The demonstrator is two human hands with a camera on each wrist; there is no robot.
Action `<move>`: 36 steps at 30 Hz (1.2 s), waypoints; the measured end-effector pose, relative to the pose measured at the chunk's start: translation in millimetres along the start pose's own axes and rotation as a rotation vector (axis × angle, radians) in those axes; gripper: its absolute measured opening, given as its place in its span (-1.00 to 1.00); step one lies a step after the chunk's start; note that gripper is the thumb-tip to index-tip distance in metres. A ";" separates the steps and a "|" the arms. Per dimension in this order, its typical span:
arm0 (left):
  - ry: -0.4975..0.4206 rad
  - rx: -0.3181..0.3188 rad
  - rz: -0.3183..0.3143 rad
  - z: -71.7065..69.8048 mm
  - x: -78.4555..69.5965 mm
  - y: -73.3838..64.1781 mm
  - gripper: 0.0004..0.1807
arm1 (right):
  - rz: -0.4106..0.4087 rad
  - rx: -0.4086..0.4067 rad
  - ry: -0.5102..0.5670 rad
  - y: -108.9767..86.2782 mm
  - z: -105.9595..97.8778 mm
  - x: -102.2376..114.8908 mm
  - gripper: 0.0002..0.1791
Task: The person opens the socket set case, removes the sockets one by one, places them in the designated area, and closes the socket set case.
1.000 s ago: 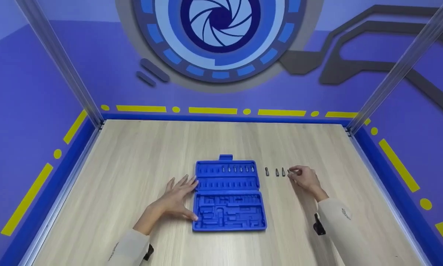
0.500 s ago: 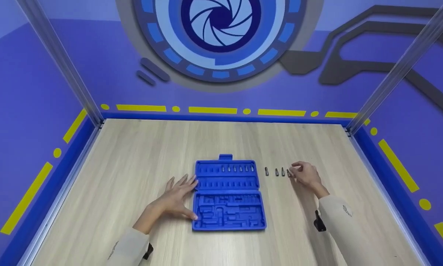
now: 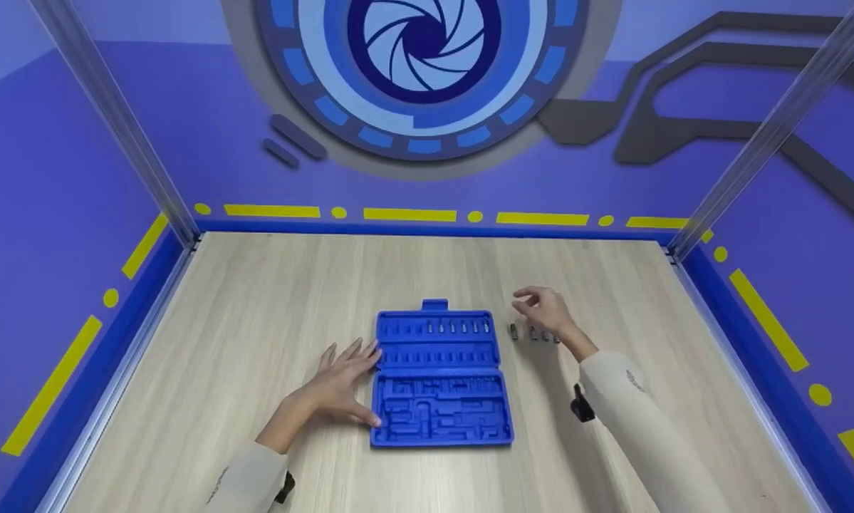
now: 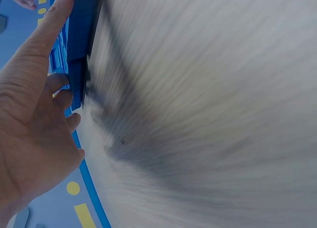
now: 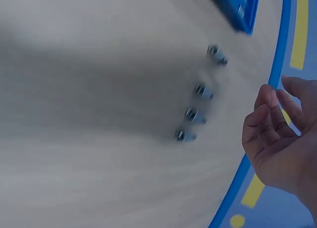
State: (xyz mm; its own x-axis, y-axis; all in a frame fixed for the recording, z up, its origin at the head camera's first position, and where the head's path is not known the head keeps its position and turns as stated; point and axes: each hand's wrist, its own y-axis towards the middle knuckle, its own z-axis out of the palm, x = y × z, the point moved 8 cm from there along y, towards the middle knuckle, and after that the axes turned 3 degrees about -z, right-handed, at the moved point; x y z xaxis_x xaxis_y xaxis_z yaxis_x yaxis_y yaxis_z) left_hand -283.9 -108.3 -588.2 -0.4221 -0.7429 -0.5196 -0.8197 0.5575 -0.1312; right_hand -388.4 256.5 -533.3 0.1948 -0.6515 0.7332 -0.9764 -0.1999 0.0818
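Note:
An unfolded blue plastic case [image 3: 437, 371] with moulded slots lies on the table. Several small metal bits [image 3: 453, 325] stand in the right part of its top row. My left hand [image 3: 337, 385] touches the case's left side, fingers spread and thumb [image 4: 59, 10] on the lower half's edge. To the right of the case, several more metal bits [image 5: 203, 91] form a short row on the wood. My right hand [image 3: 546, 311] hovers near that row, its fingers loosely bent and nothing between them. In the head view its wrist partly covers the bits at the row's right end.
The pale wooden table [image 3: 284, 285] is enclosed by blue panels with yellow markings [image 3: 410, 214]. Metal posts [image 3: 163, 185] rise at its back corners. The case's latch tab [image 3: 435, 305] points toward the back wall.
My right hand has let go of the rightmost bit, leaving it in the row, and moved left and up over the others. The left hand and case have stayed still.

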 end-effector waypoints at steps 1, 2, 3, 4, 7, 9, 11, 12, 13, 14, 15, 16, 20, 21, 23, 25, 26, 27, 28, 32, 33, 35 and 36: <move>0.000 0.001 -0.003 0.3 0.3 -0.2 0.40 | -0.003 0.012 0.015 2.9 7.5 4.5 -0.66; 0.000 0.001 -0.005 0.4 0.6 -0.2 0.40 | -0.009 0.020 0.022 5.9 15.1 8.5 -0.66; 0.001 0.001 -0.005 0.5 0.7 -0.2 0.40 | -0.016 0.029 0.027 8.4 22.5 12.6 -0.67; 0.000 0.002 -0.006 0.6 0.9 -0.3 0.40 | -0.022 0.039 0.035 10.6 30.0 16.6 -0.67; -0.002 0.005 -0.008 0.7 1.5 -1.1 0.40 | -0.031 0.079 0.064 15.6 53.1 26.6 -0.68; -0.002 0.005 -0.009 0.8 2.0 -1.0 0.41 | -0.032 0.114 0.086 17.6 67.7 31.6 -0.68; -0.003 0.004 -0.010 0.9 2.5 -1.1 0.41 | -0.032 0.147 0.102 19.3 81.8 35.3 -0.68; -0.004 0.002 -0.009 1.0 2.5 -1.1 0.41 | -0.032 0.166 0.109 19.8 88.4 37.2 -0.67; -0.004 0.001 -0.006 1.1 2.3 -1.2 0.41 | -0.027 0.174 0.115 20.2 94.4 38.5 -0.68; -0.004 0.000 -0.003 1.1 1.9 -1.2 0.40 | -0.014 0.184 0.124 20.3 100.1 39.5 -0.68; -0.005 -0.002 -0.001 1.0 1.5 -1.4 0.40 | -0.003 0.196 0.137 20.2 105.5 40.6 -0.68; -0.005 -0.003 0.002 1.0 1.1 -1.4 0.40 | 0.009 0.206 0.157 20.0 110.4 41.9 -0.68; -0.008 -0.006 0.003 0.8 0.5 -0.9 0.40 | 0.031 0.246 0.224 19.2 126.5 47.0 -0.66; -0.010 -0.006 0.001 0.7 0.3 -0.5 0.40 | 0.022 0.252 0.226 19.4 129.4 48.2 -0.66; -0.020 -0.005 0.000 0.8 0.6 0.0 0.40 | -0.001 0.251 0.206 20.5 134.5 50.6 -0.66; -0.025 -0.004 -0.001 0.9 0.8 0.3 0.40 | -0.021 0.238 0.169 21.6 138.0 52.7 -0.67; -0.028 -0.003 -0.002 1.2 1.1 0.4 0.40 | -0.029 0.229 0.145 22.3 139.4 53.6 -0.68; -0.030 -0.001 -0.002 1.6 1.5 0.7 0.40 | -0.036 0.218 0.122 23.0 140.6 54.5 -0.69; -0.029 -0.001 -0.002 1.8 1.9 0.6 0.40 | -0.040 0.209 0.097 23.6 141.6 55.3 -0.70; -0.026 -0.006 -0.006 2.3 3.2 -0.3 0.41 | -0.007 0.182 -0.005 24.8 145.3 56.1 -0.71; -0.026 -0.007 -0.009 2.4 3.4 -0.4 0.41 | 0.008 0.176 -0.033 24.9 145.7 55.9 -0.70; -0.029 -0.007 -0.013 2.5 3.8 -0.8 0.41 | 0.039 0.167 -0.083 24.5 146.3 55.6 -0.69; -0.030 -0.008 -0.014 2.7 4.0 -0.9 0.41 | 0.051 0.167 -0.107 24.4 146.7 55.6 -0.68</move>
State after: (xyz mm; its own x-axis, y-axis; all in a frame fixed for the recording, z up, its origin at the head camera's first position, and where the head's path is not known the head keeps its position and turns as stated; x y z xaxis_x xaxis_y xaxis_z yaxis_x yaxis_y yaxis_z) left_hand -283.8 -110.8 -592.5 -0.3985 -0.7390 -0.5431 -0.8287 0.5438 -0.1319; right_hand -387.7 108.1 -589.6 0.1625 -0.7359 0.6573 -0.9581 -0.2769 -0.0733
